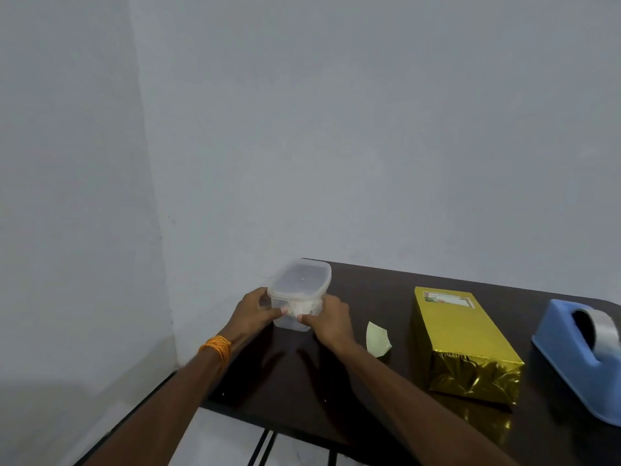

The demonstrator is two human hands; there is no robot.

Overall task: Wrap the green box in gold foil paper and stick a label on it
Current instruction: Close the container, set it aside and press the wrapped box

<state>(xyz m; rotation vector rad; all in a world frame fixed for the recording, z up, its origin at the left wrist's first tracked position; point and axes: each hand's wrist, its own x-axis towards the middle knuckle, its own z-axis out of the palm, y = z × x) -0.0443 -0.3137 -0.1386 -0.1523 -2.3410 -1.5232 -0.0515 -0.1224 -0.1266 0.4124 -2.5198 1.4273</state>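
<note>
The foil-wrapped box (460, 334) lies flat on the dark worktop (369, 294), fully covered in gold, well right of both hands. A curled paper scrap (378, 339) lies between the box and the right hand (327, 319). Left hand (255, 311) and right hand grip opposite sides of a lidded clear container (299, 287), fingers curled round it. The label (447, 298) sits on the box's far end. A blue tape dispenser (578, 358) stands beyond, right.
</note>
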